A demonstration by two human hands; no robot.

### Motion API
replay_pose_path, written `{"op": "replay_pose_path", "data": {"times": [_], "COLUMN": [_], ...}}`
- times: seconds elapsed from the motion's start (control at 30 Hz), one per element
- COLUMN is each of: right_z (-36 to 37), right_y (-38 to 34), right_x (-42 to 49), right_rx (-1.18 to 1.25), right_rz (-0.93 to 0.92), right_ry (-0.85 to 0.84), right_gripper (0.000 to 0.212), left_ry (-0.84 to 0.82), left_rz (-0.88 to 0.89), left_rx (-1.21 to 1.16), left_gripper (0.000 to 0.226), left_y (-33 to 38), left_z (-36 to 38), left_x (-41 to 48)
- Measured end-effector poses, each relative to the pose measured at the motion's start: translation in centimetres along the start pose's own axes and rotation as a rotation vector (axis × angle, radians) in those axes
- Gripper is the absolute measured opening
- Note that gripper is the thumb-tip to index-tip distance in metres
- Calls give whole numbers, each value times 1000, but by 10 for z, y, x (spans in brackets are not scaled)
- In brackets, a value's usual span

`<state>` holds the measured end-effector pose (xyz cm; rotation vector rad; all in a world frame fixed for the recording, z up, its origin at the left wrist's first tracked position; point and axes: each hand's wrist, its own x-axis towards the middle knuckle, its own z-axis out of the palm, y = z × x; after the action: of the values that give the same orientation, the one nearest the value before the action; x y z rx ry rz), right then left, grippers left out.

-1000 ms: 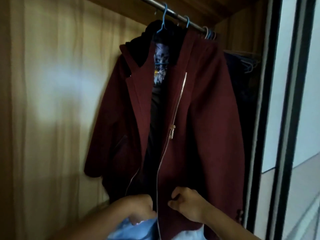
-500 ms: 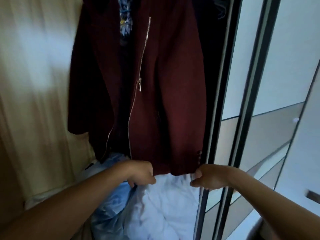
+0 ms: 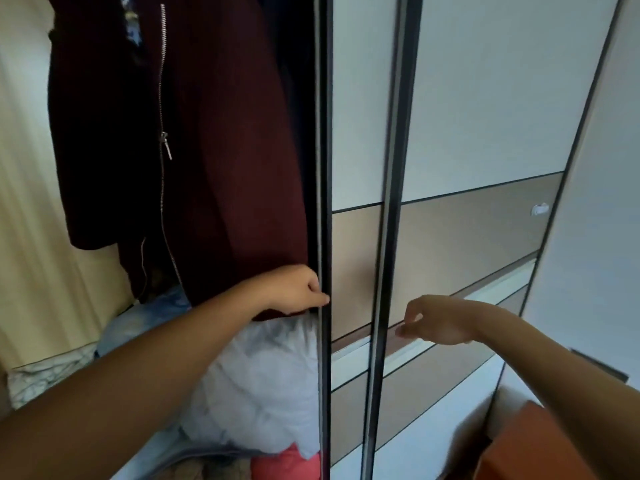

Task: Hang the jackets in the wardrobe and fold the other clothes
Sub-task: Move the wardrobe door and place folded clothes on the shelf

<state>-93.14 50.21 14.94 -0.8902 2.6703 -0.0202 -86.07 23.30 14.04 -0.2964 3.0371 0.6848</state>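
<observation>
Head cam, fwd/down, close on wardrobe [image 3: 485, 98].

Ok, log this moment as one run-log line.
dark red zip-front jacket: hanging | left hand: curled at its hem by the dark sliding-door edge, grip unclear | right hand: empty, loosely curled

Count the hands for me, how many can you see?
2. The left hand is at the dark red jacket's hem, beside the door frame; the right hand is before the sliding door, holding nothing.
</observation>
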Motion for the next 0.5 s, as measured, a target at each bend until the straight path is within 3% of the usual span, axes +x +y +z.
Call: {"op": "replay_pose_path", "data": {"times": [0.13, 0.2, 0.3, 0.4, 0.5], "right_z": [-2, -2, 2, 4, 3], "right_y": [24, 32, 37, 33, 26], "right_x": [5, 9, 18, 24, 26], "right_rx": [58, 126, 166, 213, 216], "right_rz": [-45, -58, -79, -100, -113], "right_ry": [68, 116, 104, 84, 85], "right_gripper": [49, 50, 47, 46, 46], "left_ry": [130, 138, 172, 241, 292], "left_rz": [-147, -192, -164, -84, -91], "left_rx": [59, -26, -183, -250, -289], "left_gripper": [76, 86, 74, 43, 40], "left_y": [15, 14, 7, 7, 8], "left_z": [-19, -23, -27, -23, -16], "left_x": [29, 42, 51, 50, 51]}}
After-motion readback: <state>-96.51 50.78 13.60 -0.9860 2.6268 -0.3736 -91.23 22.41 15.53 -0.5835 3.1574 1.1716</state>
